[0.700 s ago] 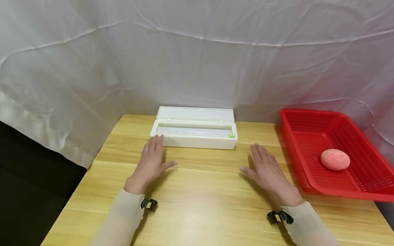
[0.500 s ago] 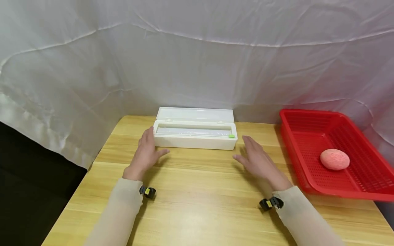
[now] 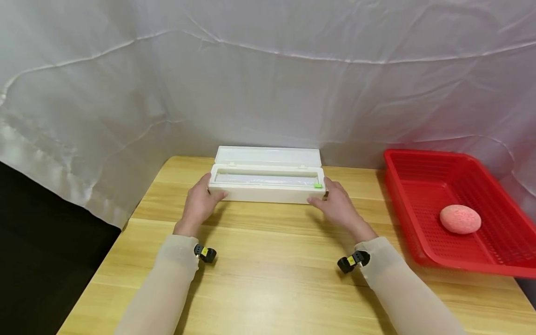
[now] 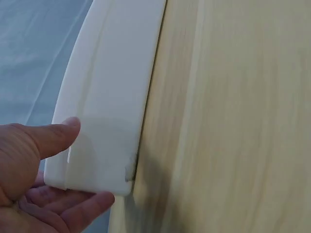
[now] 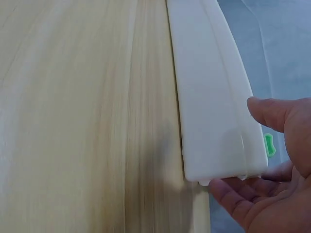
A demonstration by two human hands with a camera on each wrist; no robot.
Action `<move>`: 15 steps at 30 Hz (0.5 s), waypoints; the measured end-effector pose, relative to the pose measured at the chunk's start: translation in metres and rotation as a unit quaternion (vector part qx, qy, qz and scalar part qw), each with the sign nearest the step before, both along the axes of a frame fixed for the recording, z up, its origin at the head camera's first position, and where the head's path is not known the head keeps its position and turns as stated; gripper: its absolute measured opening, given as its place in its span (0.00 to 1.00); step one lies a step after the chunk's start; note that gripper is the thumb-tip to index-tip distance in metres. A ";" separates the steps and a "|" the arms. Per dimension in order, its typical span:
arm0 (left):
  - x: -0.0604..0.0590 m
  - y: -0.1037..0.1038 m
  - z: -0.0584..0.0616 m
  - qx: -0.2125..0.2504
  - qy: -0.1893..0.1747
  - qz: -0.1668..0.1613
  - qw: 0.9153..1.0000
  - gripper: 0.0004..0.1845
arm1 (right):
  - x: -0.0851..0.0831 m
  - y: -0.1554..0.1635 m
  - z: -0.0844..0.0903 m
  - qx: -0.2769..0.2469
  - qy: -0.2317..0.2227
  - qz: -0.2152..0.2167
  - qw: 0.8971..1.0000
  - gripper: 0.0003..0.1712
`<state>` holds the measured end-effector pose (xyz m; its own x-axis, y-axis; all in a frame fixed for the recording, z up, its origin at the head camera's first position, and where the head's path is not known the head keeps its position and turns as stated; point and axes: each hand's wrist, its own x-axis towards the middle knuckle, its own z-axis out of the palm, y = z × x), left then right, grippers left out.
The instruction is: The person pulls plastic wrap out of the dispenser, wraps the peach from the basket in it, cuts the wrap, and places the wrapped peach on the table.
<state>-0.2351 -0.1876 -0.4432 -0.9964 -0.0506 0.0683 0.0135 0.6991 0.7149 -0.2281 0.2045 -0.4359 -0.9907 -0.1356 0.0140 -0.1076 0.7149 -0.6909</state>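
Note:
A long white cling film dispenser point(image 3: 268, 194) stands at the back of the wooden table with its lid point(image 3: 269, 156) tipped back. A pale roll point(image 3: 268, 178) lies inside, and a green slide cutter point(image 3: 318, 185) sits at the right of the front rim. My left hand point(image 3: 198, 200) grips the left end, thumb point(image 4: 57, 137) at the front face and fingers point(image 4: 87, 211) bent round the end. At the right end my right hand point(image 3: 338, 204) holds on likewise, its thumb point(image 5: 269, 112) at the front and its fingers point(image 5: 233, 194) against the end.
A red plastic basket point(image 3: 412, 228) stands on the right of the table point(image 3: 268, 260), with a pink oval object point(image 3: 460, 219) in it. A grey-white cloth point(image 3: 259, 93) hangs behind the table. The table's left edge borders a dark area.
Both hands have come inward from beside the dispenser and taken hold of its two ends. The lid stays tipped back, and the basket has not moved.

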 end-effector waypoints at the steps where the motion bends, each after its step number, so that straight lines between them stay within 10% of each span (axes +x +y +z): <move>1: 0.000 0.002 0.000 0.006 -0.006 0.002 1.000 0.40 | 0.000 0.002 0.000 0.003 0.001 -0.007 1.000 0.48; 15: -0.016 0.056 -0.005 0.111 -0.029 -0.070 0.991 0.38 | 0.004 0.042 -0.001 0.046 0.016 -0.133 0.990 0.50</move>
